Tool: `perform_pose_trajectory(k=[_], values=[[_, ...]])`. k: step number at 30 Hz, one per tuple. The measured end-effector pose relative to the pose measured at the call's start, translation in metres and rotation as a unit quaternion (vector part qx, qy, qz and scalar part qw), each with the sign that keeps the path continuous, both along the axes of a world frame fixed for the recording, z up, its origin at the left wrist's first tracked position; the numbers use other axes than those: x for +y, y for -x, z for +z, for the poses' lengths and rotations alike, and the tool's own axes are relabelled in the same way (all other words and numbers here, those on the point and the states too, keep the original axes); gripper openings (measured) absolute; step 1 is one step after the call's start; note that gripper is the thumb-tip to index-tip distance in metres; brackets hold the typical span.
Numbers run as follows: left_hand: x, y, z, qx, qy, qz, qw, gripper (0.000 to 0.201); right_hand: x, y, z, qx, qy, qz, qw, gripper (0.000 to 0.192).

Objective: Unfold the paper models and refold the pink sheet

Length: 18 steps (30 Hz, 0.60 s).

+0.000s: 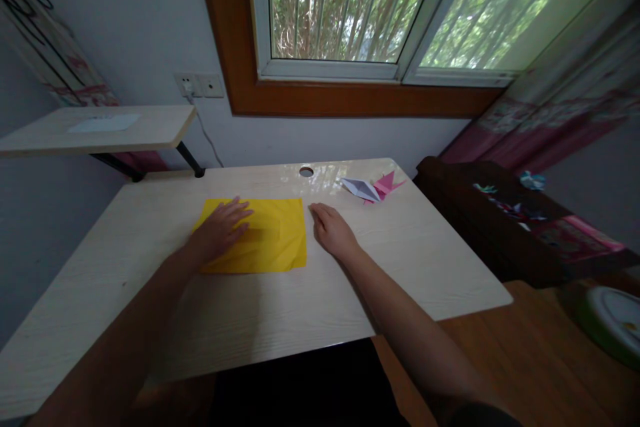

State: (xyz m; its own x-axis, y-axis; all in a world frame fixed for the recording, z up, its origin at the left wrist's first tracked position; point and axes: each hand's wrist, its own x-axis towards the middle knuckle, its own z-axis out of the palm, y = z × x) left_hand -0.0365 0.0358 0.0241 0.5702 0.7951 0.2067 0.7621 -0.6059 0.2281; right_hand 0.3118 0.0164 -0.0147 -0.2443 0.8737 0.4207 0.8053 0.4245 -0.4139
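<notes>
A yellow sheet of paper point(273, 233) lies flat on a pale wooden desk point(240, 307), creased and apparently folded in half. My left hand point(220, 228) rests palm down on the sheet's left part, fingers spread. My right hand point(331, 228) lies on the bare desk just right of the sheet's edge, fingers loosely curled, holding nothing. Farther back on the right lie a folded white paper figure point(361, 188) and a folded pink paper figure point(387, 184), side by side.
A cable hole point(306, 171) sits at the desk's back edge. A raised shelf point(100, 130) stands at the back left, a window above. A dark wooden cabinet point(500, 227) with small paper figures stands to the right, with a green-rimmed round object point(613, 323) beyond it.
</notes>
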Motion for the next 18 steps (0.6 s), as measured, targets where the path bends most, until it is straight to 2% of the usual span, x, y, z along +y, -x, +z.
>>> perform_pose_trajectory(k=[1,3,5,7,10,13,18], values=[[-0.002,-0.012,0.000,0.010,0.017,-0.050,0.999,0.044,0.001,-0.001,-0.001,0.015,-0.001,-0.001,1.000,0.044],[-0.006,-0.033,-0.002,0.035,0.037,-0.108,0.993,0.045,0.002,-0.003,-0.002,0.037,-0.003,0.002,0.999,0.043],[-0.011,-0.047,-0.005,0.062,0.049,-0.127,0.989,0.046,0.002,-0.004,-0.001,0.046,-0.005,0.008,0.999,0.044],[-0.014,-0.052,-0.009,0.081,0.058,-0.113,0.989,0.048,0.001,-0.005,-0.001,0.047,-0.008,0.014,0.999,0.044],[-0.016,-0.043,-0.012,0.096,0.064,-0.050,0.992,0.051,0.001,-0.005,-0.002,0.049,-0.011,0.022,0.999,0.044],[-0.018,-0.023,-0.010,0.108,0.061,0.047,0.991,0.052,0.002,-0.006,-0.003,0.053,-0.015,0.024,0.998,0.042],[-0.027,0.012,0.001,0.142,0.049,0.219,0.964,0.058,0.002,-0.006,-0.003,0.051,-0.016,0.023,0.998,0.038]])
